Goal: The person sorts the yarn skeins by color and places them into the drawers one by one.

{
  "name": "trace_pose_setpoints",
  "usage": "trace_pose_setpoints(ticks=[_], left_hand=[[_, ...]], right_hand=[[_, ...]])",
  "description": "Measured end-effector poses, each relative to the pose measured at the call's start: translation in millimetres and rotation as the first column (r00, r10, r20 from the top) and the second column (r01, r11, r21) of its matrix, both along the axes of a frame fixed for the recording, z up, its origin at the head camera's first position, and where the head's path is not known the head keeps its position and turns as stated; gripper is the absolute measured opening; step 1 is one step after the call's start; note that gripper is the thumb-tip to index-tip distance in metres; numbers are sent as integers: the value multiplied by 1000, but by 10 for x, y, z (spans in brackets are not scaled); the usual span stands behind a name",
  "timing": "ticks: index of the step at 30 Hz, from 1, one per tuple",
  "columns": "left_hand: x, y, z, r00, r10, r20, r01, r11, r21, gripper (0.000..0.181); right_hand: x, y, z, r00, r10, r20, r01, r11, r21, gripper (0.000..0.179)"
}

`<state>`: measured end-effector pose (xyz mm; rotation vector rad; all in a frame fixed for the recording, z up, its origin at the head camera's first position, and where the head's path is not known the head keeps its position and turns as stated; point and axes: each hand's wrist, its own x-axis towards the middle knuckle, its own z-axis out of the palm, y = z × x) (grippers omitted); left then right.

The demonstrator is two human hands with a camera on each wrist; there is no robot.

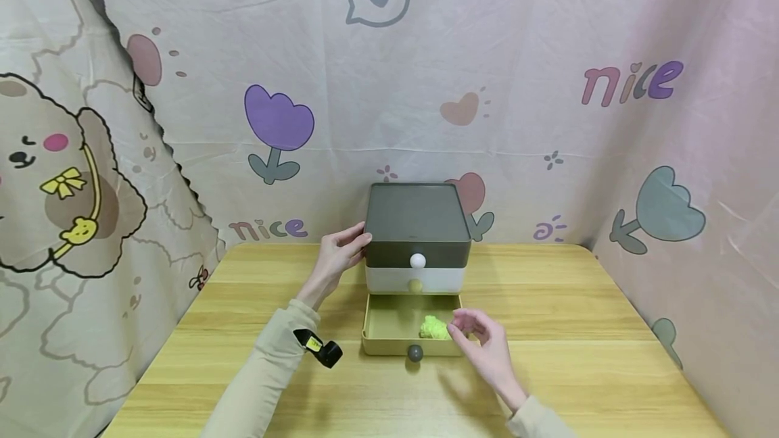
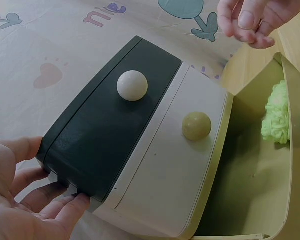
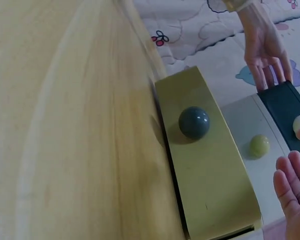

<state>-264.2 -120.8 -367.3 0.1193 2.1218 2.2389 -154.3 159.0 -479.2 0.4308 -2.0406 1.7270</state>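
Note:
A small drawer cabinet (image 1: pixel 416 213) stands on the table, with a dark green top tier, a white middle tier and a yellow-olive bottom drawer (image 1: pixel 385 345) pulled out. My left hand (image 1: pixel 337 259) rests its fingers and thumb against the cabinet's left side, near the top tier. Inside the drawer, towards its front right, lies a bright lime-green ruffled bundle (image 2: pixel 277 116); its exact kind is unclear. Just above the drawer's right side hovers my right hand (image 1: pixel 487 347), its fingers loosely bent and nothing visible in them. A dark grey round knob (image 3: pixel 194 123) sits on the drawer's front.
The top tier bears a white knob (image 2: pixel 132 85), and the middle tier an olive knob (image 2: pixel 196 126). Wooden tabletop (image 1: pixel 584 357) extends around the cabinet. A patterned cloth (image 1: pixel 523 26) hangs behind and along both sides.

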Motion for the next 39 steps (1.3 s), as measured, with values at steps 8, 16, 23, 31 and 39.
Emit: trace_pose_setpoints(ticks=[8, 16, 23, 31, 39], left_hand=[[-13, 0, -9, 1000, 8, 2, -8, 1000, -2, 51], [-7, 1, -2, 1000, 3, 1, -3, 1000, -9, 51], [1, 3, 1, 1000, -4, -1, 4, 1000, -11, 51], [-6, -1, -5, 1000, 1, -13, -1, 1000, -8, 51], [2, 6, 0, 1000, 4, -3, -4, 1000, -12, 51]], right_hand=[[77, -27, -58, 997, -8, 78, 7, 1000, 8, 18], [128, -57, -114, 989, 19, 149, -25, 999, 37, 8], [131, -68, -163, 981, 59, 183, -73, 995, 72, 10], [151, -103, -190, 957, 65, 283, -104, 987, 123, 18], [146, -138, -251, 948, 114, 297, -167, 973, 158, 22]])
